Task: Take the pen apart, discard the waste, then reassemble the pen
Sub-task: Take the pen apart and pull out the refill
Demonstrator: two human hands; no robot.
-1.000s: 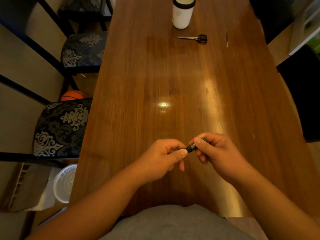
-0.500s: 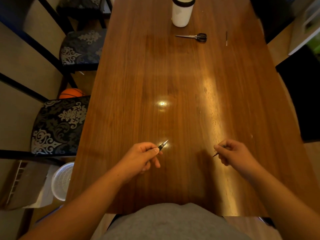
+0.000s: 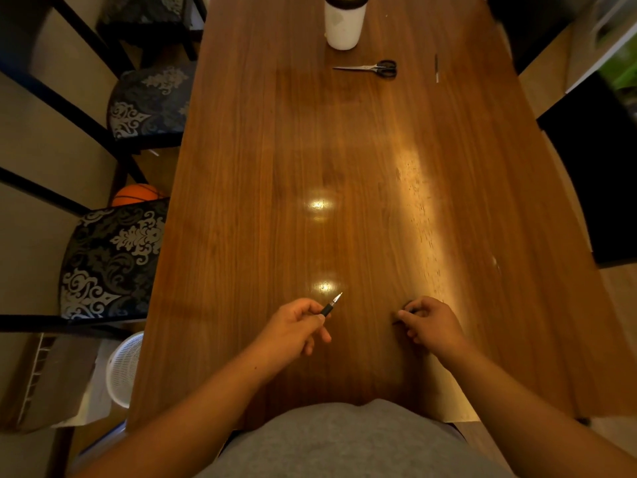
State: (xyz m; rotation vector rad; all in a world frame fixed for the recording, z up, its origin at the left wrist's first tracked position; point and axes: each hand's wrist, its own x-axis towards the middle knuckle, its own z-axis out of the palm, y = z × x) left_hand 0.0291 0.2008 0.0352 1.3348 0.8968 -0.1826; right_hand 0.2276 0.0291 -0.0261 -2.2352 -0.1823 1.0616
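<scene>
My left hand (image 3: 296,327) grips the front section of the pen (image 3: 331,304), a black grip with a silver tip that points up and to the right, held just above the wooden table (image 3: 344,150). About a hand's width to the right, my right hand (image 3: 431,324) is closed on a small dark pen part (image 3: 400,319), low against the table top. Most of that part is hidden by the fingers, so I cannot tell which piece it is.
At the far end stand a white cylindrical cup (image 3: 344,22), black-handled scissors (image 3: 370,67) and a thin dark stick (image 3: 436,67). Patterned chairs (image 3: 113,260) line the left side. A white basket (image 3: 124,370) and an orange ball (image 3: 136,194) sit on the floor at left.
A second ago both hands held the pen together at the centre. They pulled it apart, each keeping one piece. Since half a second ago my right hand has moved left and down toward the table.
</scene>
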